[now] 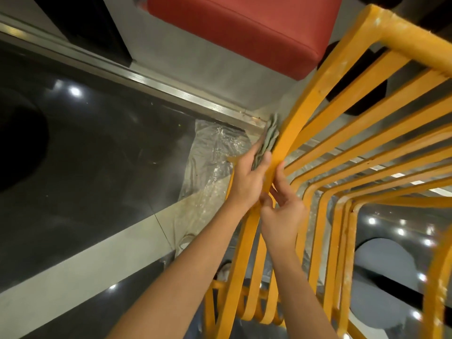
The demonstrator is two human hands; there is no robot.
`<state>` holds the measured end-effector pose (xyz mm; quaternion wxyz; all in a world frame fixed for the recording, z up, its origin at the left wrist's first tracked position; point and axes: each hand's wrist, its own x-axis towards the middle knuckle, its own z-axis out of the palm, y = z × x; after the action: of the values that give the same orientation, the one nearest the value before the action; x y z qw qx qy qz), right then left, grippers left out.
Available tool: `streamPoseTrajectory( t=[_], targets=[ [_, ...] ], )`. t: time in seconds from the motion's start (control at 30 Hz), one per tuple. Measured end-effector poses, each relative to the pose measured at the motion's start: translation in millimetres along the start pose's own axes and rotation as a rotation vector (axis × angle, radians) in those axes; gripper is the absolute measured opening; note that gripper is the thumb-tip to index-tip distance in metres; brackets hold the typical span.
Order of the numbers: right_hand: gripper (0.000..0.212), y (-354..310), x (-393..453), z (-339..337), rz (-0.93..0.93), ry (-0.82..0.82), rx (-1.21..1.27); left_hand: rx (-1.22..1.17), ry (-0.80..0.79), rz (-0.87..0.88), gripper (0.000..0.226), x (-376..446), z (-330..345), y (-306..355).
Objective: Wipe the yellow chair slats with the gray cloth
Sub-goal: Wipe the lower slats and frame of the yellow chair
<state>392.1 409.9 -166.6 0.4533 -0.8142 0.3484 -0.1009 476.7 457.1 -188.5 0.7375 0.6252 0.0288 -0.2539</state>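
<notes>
The left hand (247, 179) holds a folded gray cloth (267, 140) flat against the outer side of the first bent yellow slat (288, 133) of a yellow chair made of many thin painted slats (367, 133); the thumb sits on the near face of the slat and the fingers go behind the cloth, so the cloth is pinched to the slat and can slide along it; this looks like a wipe in the middle of going; the right hand (281, 216) is just below, with its fingers curled around the same slat, and I think it is there to keep the slat from wobbling while the other hand rubs; the two hands are close, nearly touching; the top bar and some slats have pale dusty spots on them, so there seems to be more to clean; the other slats to the right are not touched by any hand; under the chair lies a crinkly clear plastic sheet (215, 152) on the shiny dark floor (97, 155), maybe to catch dust; a red cushioned seat (244, 28) sits beyond the chair, apart from it; the cloth could slip off the thin edge if the pinch gets loose.
</notes>
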Motion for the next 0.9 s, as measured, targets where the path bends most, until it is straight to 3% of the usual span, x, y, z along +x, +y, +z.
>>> streamPoseTrajectory(
  t=[0.1,0.17,0.27,0.37,0.43,0.57,0.73,0.9],
  targets=[
    [0.071,-2.7,-1.1,1.8,0.045,-0.006,0.04,-0.038,0.019,-0.158,0.022,-10.2,-6.6,-11.1],
    [0.072,-2.9,-1.6,3.1,0.054,-0.013,0.057,-0.052,0.039,-0.146,0.016,-0.5,-3.8,3.3],
    [0.072,-1.0,-0.8,4.5,0.049,-0.02,0.059,0.036,0.001,-0.024,0.029,16.3,5.2,37.3],
    [0.073,-1.8,-1.4,3.0,0.063,-0.024,0.117,0.027,-0.05,0.065,0.036,1.5,-0.1,28.1],
    [0.075,-2.1,-1.9,1.6,0.068,-0.03,0.145,0.046,-0.058,0.035,0.037,-17.8,-7.4,13.3],
    [0.074,0.0,-1.7,3.5,0.091,-0.035,0.122,0.026,-0.07,-0.126,0.017,0.5,-10.0,21.7],
    [0.073,-2.3,-0.6,5.2,0.057,-0.009,0.108,0.061,-0.098,0.045,0.042,12.3,8.8,59.6],
    [0.076,1.0,0.8,4.7,0.078,-0.017,0.141,0.162,-0.046,-0.095,0.034,-11.5,-3.3,36.1]
  ],
)
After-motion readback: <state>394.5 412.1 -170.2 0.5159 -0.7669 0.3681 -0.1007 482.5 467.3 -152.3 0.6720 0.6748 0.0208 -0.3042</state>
